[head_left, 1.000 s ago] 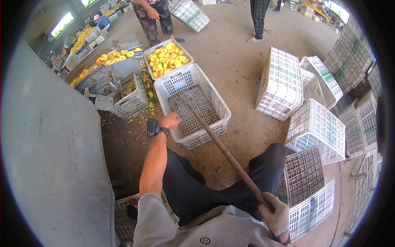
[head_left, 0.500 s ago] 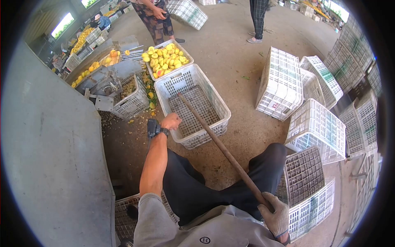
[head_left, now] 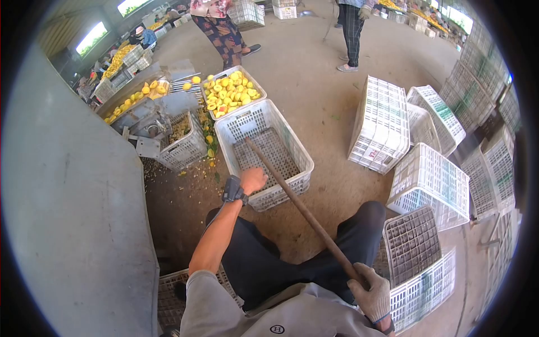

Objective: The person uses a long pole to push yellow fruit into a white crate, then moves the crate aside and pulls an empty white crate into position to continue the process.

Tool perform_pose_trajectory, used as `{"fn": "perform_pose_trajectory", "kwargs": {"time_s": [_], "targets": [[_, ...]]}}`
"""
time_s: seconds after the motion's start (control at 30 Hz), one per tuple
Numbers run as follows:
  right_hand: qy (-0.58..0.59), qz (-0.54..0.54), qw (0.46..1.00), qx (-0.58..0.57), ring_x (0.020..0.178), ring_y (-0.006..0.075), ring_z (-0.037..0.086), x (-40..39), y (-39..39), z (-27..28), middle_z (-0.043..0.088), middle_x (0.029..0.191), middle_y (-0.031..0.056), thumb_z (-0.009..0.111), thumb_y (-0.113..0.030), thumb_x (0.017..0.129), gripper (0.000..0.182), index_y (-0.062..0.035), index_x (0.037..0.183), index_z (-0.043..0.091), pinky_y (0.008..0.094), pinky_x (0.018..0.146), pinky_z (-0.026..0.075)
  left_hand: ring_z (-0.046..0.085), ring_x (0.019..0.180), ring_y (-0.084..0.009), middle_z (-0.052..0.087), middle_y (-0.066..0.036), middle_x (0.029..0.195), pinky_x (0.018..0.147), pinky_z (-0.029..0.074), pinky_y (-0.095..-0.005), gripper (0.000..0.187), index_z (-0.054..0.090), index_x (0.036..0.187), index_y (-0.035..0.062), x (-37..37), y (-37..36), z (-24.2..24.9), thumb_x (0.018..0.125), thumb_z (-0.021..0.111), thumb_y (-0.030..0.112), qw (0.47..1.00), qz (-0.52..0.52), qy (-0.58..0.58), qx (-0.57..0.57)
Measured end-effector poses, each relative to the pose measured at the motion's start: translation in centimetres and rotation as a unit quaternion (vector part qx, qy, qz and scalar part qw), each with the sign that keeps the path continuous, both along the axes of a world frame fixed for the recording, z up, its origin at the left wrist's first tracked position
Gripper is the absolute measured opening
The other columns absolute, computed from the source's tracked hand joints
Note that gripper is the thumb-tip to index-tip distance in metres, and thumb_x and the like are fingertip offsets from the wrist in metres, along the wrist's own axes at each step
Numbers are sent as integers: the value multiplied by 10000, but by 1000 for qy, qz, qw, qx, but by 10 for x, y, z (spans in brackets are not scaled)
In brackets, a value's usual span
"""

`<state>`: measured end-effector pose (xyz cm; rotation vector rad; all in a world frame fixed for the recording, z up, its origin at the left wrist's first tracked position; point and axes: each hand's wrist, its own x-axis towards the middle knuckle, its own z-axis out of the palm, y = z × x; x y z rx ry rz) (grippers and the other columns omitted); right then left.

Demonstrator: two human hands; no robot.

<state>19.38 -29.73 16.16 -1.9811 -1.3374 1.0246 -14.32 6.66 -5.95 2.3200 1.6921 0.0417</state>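
Note:
My right hand (head_left: 370, 291), in a pale knitted glove, is closed around the lower end of a long wooden stick (head_left: 303, 210). The stick slants up and away, its far tip over a white plastic crate (head_left: 306, 161) with a mesh floor. My left hand (head_left: 254, 180) is bare, with a dark device strapped at the wrist. Its fingers are curled in at the crate's near left corner, and whatever is under them is hidden. Touching that crate's far end stands another crate (head_left: 264, 93), heaped with yellow halved fruit (head_left: 227, 92).
At left, a metal machine panel (head_left: 73, 196) stands beside a chute with fruit (head_left: 126, 104) and a crate of scraps (head_left: 185, 147). White crates (head_left: 382, 123) are stacked along the right. Two people (head_left: 352, 33) stand beyond the fruit crate; spilled bits lie on the floor.
My left hand has moved right, across the crate's near left rim. The view has tipped up slightly. The person beyond the fruit crate has shifted stance, and the crate beside them now stands farther back.

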Motion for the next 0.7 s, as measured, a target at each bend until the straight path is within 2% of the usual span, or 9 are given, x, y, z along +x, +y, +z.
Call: {"fn": "perform_pose_trajectory", "kwargs": {"time_s": [0.13, 0.23, 0.3, 0.37, 0.4, 0.47, 0.53, 0.63, 0.7], "targets": [[31, 32, 998, -47, 891, 233, 724, 2, 1, 7, 725, 1026, 177, 699, -98, 800, 506, 30, 1284, 627, 332, 830, 546, 689, 860, -454, 702, -291, 894, 750, 540, -534, 550, 708, 929, -62, 50, -52, 14, 960, 561, 467, 994, 79, -31, -73], [67, 28, 995, -73, 875, 202, 711, 8, 2, 3, 725, 1019, 157, 679, -92, 816, 540, 42, 1331, 584, 318, 798, 553, 717, 851, -420, 714, -292, 940, 730, 563, -498, 639, 642, 1098, -87, 77, -77, -48, 980, 531, 531, 977, 179, -112, -16], [106, 12, 991, -80, 839, 183, 701, 9, 1, -2, 726, 1011, 147, 656, -82, 833, 540, 51, 1348, 565, 301, 743, 554, 733, 858, -374, 722, -270, 971, 710, 578, -465, 641, 593, 1157, -70, 94, -92, -55, 1000, 503, 545, 896, 241, -339, -154], [157, -11, 984, -81, 771, 161, 691, 7, 2, -7, 728, 1001, 140, 626, -63, 851, 526, 57, 1358, 554, 277, 657, 551, 745, 858, -331, 726, -244, 980, 683, 589, -437, 605, 564, 1154, -43, 109, -103, -62, 1021, 477, 541, 763, 287, -520, -255], [168, -22, 982, -82, 796, 172, 692, 8, -2, -13, 729, 1037, 138, 631, -55, 870, 502, 30, 1361, 568, 291, 685, 547, 748, 855, -310, 726, -229, 973, 666, 592, -426, 569, 560, 1122, -24, 117, -106, -67, 1031, 464, 529, 690, 304, -591, -288], [190, -46, 977, -83, 845, 196, 693, 12, -8, -24, 730, 1109, 133, 643, -38, 908, 462, -24, 1368, 597, 319, 742, 540, 740, 803, -275, 713, -190, 918, 630, 593, -409, 495, 541, 1054, 9, 135, -108, -66, 1048, 451, 496, 562, 350, -684, -306], [196, -56, 971, -125, 801, 146, 660, 9, -1, -19, 718, 1123, 116, 632, -30, 912, 473, -7, 1381, 580, 284, 677, 516, 719, 702, -246, 686, -141, 821, 590, 587, -398, 425, 510, 983, 39, 154, -110, -56, 1059, 450, 452, 464, 409, -733, -281], [189, -76, 969, -138, 761, 106, 633, 3, 7, -13, 713, 1127, 108, 638, -30, 910, 482, -2, 1387, 575, 244, 618, 492, 599, 515, -198, 571, -57, 683, 518, 558, -380, 377, 471, 919, 62, 163, -105, -59, 1064, 461, 410, 423, 428, -762, -239], [184, -85, 967, -153, 739, 94, 620, 3, 13, -10, 714, 1124, 106, 646, -34, 908, 484, -4, 1386, 578, 235, 596, 483, 521, 452, -179, 503, -28, 639, 478, 535, -375, 357, 469, 905, 68, 169, -101, -60, 1068, 460, 386, 430, 441, -758, -214]]}}
